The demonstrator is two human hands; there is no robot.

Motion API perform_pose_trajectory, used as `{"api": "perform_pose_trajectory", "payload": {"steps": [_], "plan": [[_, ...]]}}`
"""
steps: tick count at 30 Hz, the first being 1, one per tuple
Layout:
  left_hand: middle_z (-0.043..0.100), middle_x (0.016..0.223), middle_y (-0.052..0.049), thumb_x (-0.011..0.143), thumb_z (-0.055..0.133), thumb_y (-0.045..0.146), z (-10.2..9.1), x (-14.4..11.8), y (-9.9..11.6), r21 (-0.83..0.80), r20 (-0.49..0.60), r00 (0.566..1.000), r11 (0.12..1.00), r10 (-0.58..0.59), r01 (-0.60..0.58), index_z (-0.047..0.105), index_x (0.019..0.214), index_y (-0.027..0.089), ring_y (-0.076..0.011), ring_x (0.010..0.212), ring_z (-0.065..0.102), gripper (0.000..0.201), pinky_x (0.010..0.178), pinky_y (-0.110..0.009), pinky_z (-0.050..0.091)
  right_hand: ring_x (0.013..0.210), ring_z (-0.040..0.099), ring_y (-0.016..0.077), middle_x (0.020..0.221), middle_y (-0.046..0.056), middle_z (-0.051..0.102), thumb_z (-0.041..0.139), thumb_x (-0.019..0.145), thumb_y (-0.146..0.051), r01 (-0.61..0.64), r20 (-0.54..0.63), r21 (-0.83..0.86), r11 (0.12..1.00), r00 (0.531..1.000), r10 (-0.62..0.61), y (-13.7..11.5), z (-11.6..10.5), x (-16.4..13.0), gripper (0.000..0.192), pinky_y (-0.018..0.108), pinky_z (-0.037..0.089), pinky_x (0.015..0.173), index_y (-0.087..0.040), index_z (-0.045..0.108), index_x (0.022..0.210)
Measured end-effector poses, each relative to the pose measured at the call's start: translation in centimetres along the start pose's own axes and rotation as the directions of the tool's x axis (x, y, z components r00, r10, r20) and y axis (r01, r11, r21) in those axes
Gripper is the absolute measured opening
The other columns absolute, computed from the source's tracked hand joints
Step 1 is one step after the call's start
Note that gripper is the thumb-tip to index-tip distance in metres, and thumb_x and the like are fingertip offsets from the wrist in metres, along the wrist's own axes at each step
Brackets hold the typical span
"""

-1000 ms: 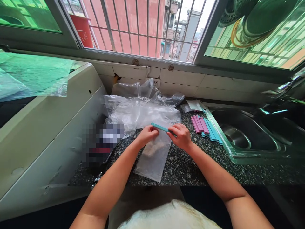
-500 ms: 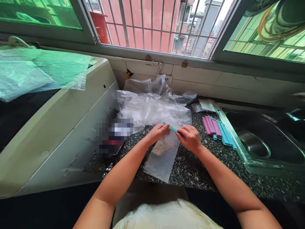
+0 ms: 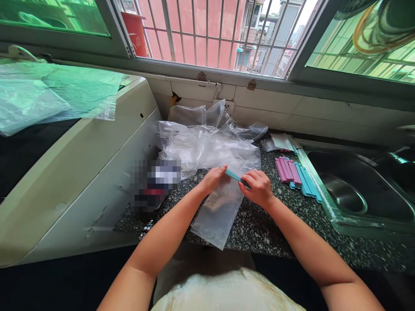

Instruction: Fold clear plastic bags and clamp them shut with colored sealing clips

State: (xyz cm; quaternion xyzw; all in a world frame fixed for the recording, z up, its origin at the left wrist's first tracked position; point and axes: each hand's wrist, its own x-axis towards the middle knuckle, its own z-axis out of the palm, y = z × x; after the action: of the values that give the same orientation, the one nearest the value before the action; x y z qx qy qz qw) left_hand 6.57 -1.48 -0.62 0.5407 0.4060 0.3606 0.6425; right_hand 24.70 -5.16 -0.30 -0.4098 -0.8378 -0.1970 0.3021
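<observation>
Granite counter (image 3: 259,233), hands (image 3: 212,179) (image 3: 259,188) apparently pinching clip (image 3: 234,174)

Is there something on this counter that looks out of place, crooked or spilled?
Nothing is spilled or broken. The clear bag under the left hand and right hand lies slanted and sticks out over the counter edge. A loose heap of plastic bags sits behind. The blue clip they hold looks normal.

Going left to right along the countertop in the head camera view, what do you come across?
White appliance → left hand → teal sealing clip → right hand → pink clips → teal clips → steel sink.
</observation>
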Motion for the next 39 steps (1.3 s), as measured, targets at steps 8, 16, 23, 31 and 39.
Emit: {"api": "perform_pose_trajectory", "payload": {"steps": [8,16,23,31,39], "plan": [[0.05,0.043,-0.001,0.085,0.038,0.048,0.11,-0.23,0.17,-0.017,-0.028,1.0,1.0,-0.013,0.013,0.056,0.047,0.013,-0.0109,0.043,0.042,0.054,0.05,-0.026,0.032,0.066,0.051,0.0159,0.067,0.003,0.059,0.056,0.081,-0.031,0.005,-0.019,0.048,0.999,1.0,-0.004,0.06,-0.16,-0.06,0.016,0.028,0.037,0.065,-0.018,0.058,0.072],[0.051,0.045,-0.003,0.085,0.033,0.055,0.3,-0.4,0.37,-0.04,-0.001,1.0,0.999,-0.012,0.012,0.056,0.047,0.013,-0.0111,0.044,0.042,0.06,0.05,-0.026,0.033,0.064,0.05,0.0149,0.064,0.002,0.058,0.055,0.081,-0.029,0.041,-0.05,0.033,0.999,0.998,-0.039,0.0,-0.27,-0.08,0.016,0.026,0.038,0.062,-0.018,0.057,0.069],[0.05,0.042,-0.002,0.081,0.036,0.058,0.36,-0.66,0.77,-0.043,0.021,1.0,0.999,0.003,-0.002,0.056,0.046,0.013,-0.0106,0.042,0.04,0.06,0.049,-0.026,0.032,0.063,0.05,0.0143,0.064,0.002,0.057,0.054,0.082,-0.027,0.043,-0.047,0.056,0.998,0.998,-0.04,-0.02,-0.37,-0.13,0.017,0.026,0.04,0.061,-0.019,0.057,0.067],[0.052,0.044,-0.003,0.079,0.037,0.062,0.22,-0.49,0.41,-0.062,0.051,0.999,0.998,0.007,-0.004,0.056,0.049,0.013,-0.0105,0.041,0.042,0.061,0.047,-0.025,0.032,0.061,0.05,0.0141,0.063,0.003,0.057,0.055,0.081,-0.026,0.067,-0.081,0.089,0.994,0.995,-0.059,0.03,-0.5,-0.1,0.015,0.025,0.041,0.06,-0.019,0.057,0.067],[0.053,0.045,-0.003,0.08,0.038,0.059,0.07,-0.39,0.25,-0.074,0.066,0.998,0.997,0.017,-0.012,0.056,0.05,0.012,-0.01,0.041,0.043,0.059,0.047,-0.025,0.031,0.062,0.05,0.0139,0.063,0.003,0.058,0.055,0.081,-0.026,0.071,-0.088,0.106,0.992,0.994,-0.062,0.11,-0.45,-0.22,0.015,0.025,0.04,0.061,-0.019,0.057,0.068]]}}
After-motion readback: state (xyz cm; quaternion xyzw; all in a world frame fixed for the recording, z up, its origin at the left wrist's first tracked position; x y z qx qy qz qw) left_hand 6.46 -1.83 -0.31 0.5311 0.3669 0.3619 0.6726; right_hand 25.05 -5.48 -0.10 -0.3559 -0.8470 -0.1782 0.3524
